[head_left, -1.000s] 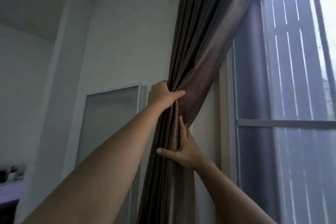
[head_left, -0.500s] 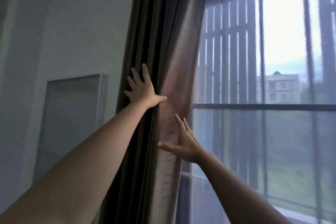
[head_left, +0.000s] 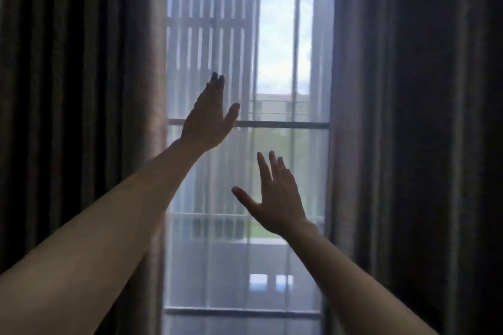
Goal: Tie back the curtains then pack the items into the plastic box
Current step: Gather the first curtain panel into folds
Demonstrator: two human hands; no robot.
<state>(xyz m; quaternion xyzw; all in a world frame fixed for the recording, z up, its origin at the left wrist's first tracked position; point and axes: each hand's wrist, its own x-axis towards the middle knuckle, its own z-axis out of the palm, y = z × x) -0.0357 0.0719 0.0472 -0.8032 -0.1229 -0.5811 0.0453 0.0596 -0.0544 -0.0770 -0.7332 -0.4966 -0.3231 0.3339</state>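
Presently both hands are held up w/ fingers straight and spread, nothing gripped. The left hand (head_left: 208, 119) is raised higher, just beside the inner edge of the left dark curtain (head_left: 81, 90); the right hand (head_left: 277, 198) is held lower, apart from the right dark curtain (head_left: 408, 117). Both curtains are hung straight, untied, w/ a sheer curtain (head_left: 245, 35) btwn them behind the hands; contact w/ it cannot be told.

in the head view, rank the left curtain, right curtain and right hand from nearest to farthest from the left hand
1. left curtain, just left of the left hand.
2. right hand, below and to the right.
3. right curtain, on the far right side.
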